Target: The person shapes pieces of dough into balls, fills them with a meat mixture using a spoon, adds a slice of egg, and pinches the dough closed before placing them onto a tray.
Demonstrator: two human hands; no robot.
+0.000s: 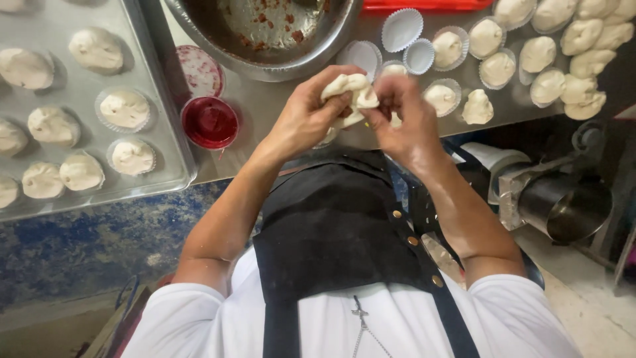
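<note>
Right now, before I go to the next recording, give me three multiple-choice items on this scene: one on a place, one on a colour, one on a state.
1. Where does the baking tray lie relative to the metal bowl?
A. to its left in the picture
B. to its right in the picture
C. inside it

2. What colour is the small round lid beside the tray?
A. blue
B. red
C. yellow

3. What are both hands doing?
A. resting flat on the table
B. holding a spoon
C. pinching one dough piece

Answers: 1 A, the tray fills the picture's left side; 2 B, the lid is plainly red; 3 C, the left hand and right hand close on the dough from both sides.
</note>
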